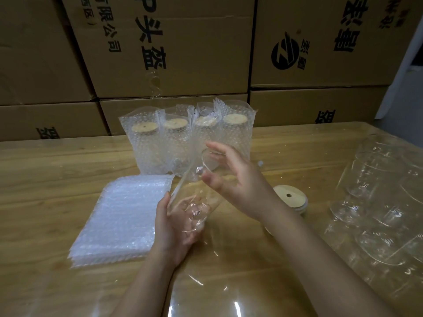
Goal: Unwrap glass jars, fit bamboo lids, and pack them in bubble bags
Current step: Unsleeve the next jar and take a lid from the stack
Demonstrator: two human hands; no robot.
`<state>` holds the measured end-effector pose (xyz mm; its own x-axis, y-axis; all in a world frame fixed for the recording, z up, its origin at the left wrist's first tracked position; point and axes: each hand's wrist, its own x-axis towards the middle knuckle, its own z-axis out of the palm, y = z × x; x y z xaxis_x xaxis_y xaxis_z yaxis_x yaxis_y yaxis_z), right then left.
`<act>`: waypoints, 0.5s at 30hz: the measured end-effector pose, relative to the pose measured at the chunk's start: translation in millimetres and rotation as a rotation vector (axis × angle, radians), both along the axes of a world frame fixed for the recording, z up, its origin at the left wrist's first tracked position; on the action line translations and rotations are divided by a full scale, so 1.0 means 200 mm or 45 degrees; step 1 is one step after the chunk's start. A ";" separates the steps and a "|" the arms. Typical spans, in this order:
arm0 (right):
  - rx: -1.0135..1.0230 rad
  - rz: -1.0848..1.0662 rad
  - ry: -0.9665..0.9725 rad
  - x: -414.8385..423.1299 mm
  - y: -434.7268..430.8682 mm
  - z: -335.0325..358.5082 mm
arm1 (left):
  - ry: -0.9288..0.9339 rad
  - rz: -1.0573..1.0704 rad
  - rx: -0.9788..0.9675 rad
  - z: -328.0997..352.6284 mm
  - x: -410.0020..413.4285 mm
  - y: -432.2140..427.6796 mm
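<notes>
At the left of the pale wooden table lies a flat stack of clear bubble bags, squared up and just left of the hands. Behind it, toward the wall of brown printed cardboard cartons, four jars already capped with round bamboo lids stand upright in a row, each inside its own bubble bag with the bag mouth open at the top. In the middle, the left hand cups the base of a clear glass jar from below, fingers wrapped around it and visible through the glass — the jar is tilted, its open rim pointing up and away from the person. The right hand is at that rim, thumb and fingers spread and curled over the mouth of the jar, touching its upper part; thin clear film clings around the glass. Just right of the right wrist, a round bamboo lid with a small centre hole lies flat on the table. At the far right sits a cluster of clear glass jars in transparent wrapping, their outlines blurred together.
</notes>
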<state>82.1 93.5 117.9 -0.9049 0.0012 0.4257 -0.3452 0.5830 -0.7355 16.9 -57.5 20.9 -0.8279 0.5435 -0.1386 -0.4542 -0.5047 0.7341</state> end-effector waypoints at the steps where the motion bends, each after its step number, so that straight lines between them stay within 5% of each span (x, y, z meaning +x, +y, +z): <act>1: 0.051 0.014 0.060 0.01 0.00 0.00 | -0.017 -0.014 0.038 0.00 0.00 0.00; 9: 0.346 -0.038 0.331 0.02 0.01 0.02 | -0.027 -0.045 0.214 0.00 -0.01 -0.03; 15: 0.319 -0.006 0.338 0.02 -0.03 0.03 | 0.076 0.107 0.084 -0.02 -0.02 0.00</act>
<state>85.6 87.5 123.2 -0.7631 -0.1288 0.6333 -0.5018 0.7356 -0.4551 12.7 -57.5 17.7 -0.8768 0.4778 -0.0538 -0.3644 -0.5875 0.7225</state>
